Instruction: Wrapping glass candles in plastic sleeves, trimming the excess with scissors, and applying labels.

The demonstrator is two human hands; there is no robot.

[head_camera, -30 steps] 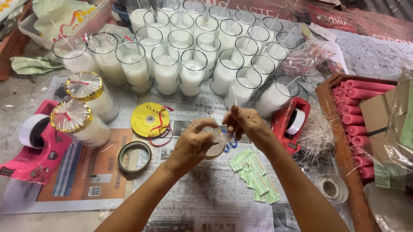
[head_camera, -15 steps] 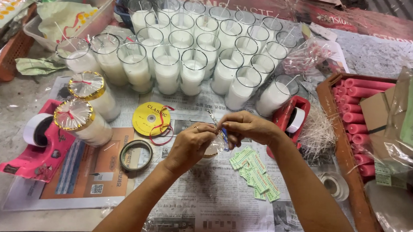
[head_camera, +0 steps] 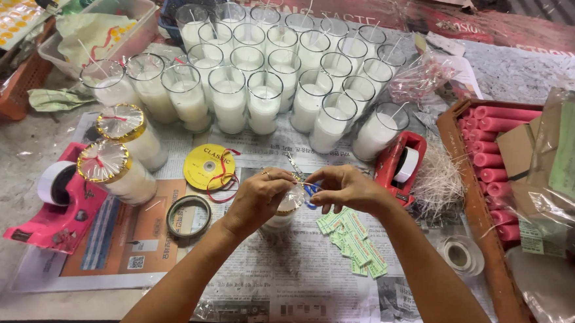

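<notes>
Both hands, left hand (head_camera: 257, 199) and right hand (head_camera: 342, 188), pinch wrap over a candle glass (head_camera: 283, 210); two wrapped candles (head_camera: 123, 151) done (many bare glasses (head_camera: 266, 68) remain).

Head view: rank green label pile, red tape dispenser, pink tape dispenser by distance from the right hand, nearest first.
From the right hand:
1. Green label pile, just below it on the newspaper.
2. Red tape dispenser, to its right.
3. Pink tape dispenser, far left of the table.
</notes>
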